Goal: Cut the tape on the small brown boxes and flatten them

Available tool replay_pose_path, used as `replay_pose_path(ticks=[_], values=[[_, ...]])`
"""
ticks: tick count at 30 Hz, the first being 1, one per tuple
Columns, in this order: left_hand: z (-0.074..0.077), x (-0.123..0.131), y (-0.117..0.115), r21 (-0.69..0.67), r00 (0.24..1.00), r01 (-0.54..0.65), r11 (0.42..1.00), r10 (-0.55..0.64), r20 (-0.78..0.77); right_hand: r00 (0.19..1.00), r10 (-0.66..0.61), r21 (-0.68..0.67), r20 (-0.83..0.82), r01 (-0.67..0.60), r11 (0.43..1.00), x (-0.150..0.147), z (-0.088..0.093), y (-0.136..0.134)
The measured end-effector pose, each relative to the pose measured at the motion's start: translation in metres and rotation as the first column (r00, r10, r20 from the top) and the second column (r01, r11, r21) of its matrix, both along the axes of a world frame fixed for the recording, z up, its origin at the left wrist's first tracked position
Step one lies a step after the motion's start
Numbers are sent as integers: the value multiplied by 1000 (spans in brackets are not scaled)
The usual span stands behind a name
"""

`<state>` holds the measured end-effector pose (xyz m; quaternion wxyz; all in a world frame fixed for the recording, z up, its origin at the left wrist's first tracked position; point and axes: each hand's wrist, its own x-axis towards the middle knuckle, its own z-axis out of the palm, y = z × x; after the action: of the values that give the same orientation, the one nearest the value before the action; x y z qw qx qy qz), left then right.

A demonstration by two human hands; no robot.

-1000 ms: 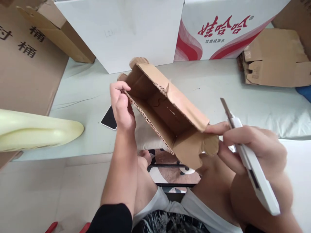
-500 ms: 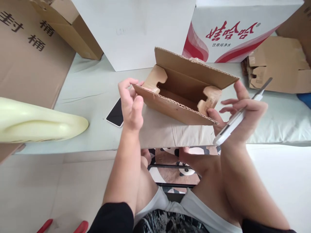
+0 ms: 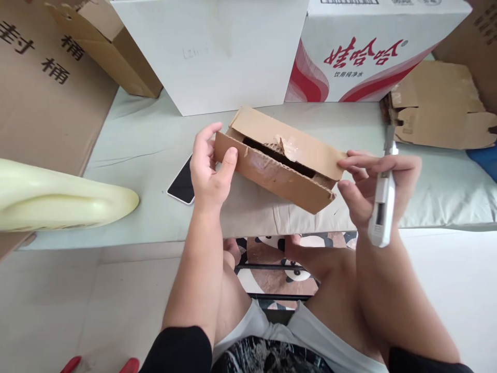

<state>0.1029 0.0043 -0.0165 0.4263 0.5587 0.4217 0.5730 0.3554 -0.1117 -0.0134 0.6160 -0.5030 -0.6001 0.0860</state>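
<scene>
A small brown cardboard box is held at a slant above the padded surface. Its two long flaps are folded inward, with a dark gap between them and torn tape on the upper one. My left hand grips the box's left end, thumb on the front flap. At the right end, the fingertips of my right hand touch the corner of the upper flap. Tucked through that same hand is a white utility knife, its blade end pointing away from me. A phone lies beside my left hand, partly hidden by it.
Behind the box stand a large white box and a red-and-white carton. Flattened cardboard lies at right. A pale yellow rounded object juts in from the left. The padded surface's front edge runs before my knees.
Both long flaps, upright before, are now folded down over the box opening. My right hand has turned, swinging the knife from slanting to nearly straight away from me.
</scene>
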Motion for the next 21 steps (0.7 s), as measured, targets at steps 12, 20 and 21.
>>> replay_pose_path(ticks=[12, 20, 21], values=[[-2, 3, 7, 217, 958, 45, 975, 20, -285, 996, 89, -103, -14, -90, 991, 8, -10, 1], [-2, -2, 5, 205, 937, 53, 977, 22, -349, 999, 34, -26, 13, -33, 999, -4, -8, 4], [-2, -4, 5, 222, 926, 58, 973, 30, -376, 999, 34, -34, 18, -34, 999, -5, -8, 3]])
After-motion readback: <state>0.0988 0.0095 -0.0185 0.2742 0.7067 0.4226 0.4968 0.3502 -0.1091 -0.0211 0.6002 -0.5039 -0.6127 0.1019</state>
